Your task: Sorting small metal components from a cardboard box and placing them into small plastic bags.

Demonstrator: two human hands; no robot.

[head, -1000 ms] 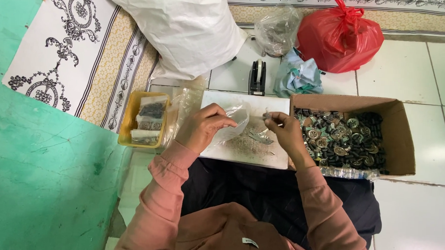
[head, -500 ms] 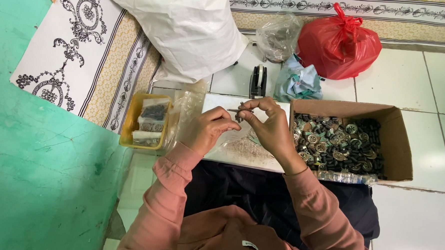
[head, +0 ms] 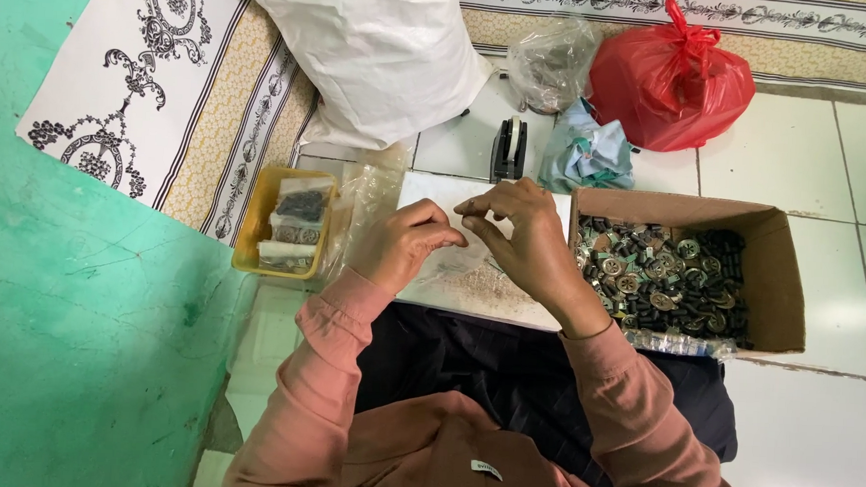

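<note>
**Where both hands meet over the white board, a small part is pinched between fingertips**

While the two hands work close together above the white board (head: 450,295), the step in hand looks like fitting or joining something very small, and doing it well probably calls for keeping the hands low over the board, so that anything dropped lands on it and not on the tiled floor (head: 807,143). Steadying one hand against the other should help too.

The right hand (head: 525,243) hangs over the board's far right corner, beside the left wall of the cardboard box (head: 786,288). Its thumb and first fingers are drawn together into a pinch at the tips; the other fingers curl loosely. The left hand (head: 404,247) is near the middle of the board, fingers folded in towards the thumb, its tips meeting the right hand's. What lies between the fingertips is too small to tell; it is likely one of the small round parts (head: 660,278), dark and silvery, that fill the box.

A clear plastic bag (head: 362,206) lies at the board's left edge, and beyond it a yellow tray (head: 256,228) holds little packets. Past the far edge stand a black stapler-like tool (head: 508,149), a crumpled blue cloth (head: 583,155), a red bag (head: 669,83) and a white sack (head: 373,46).
</note>
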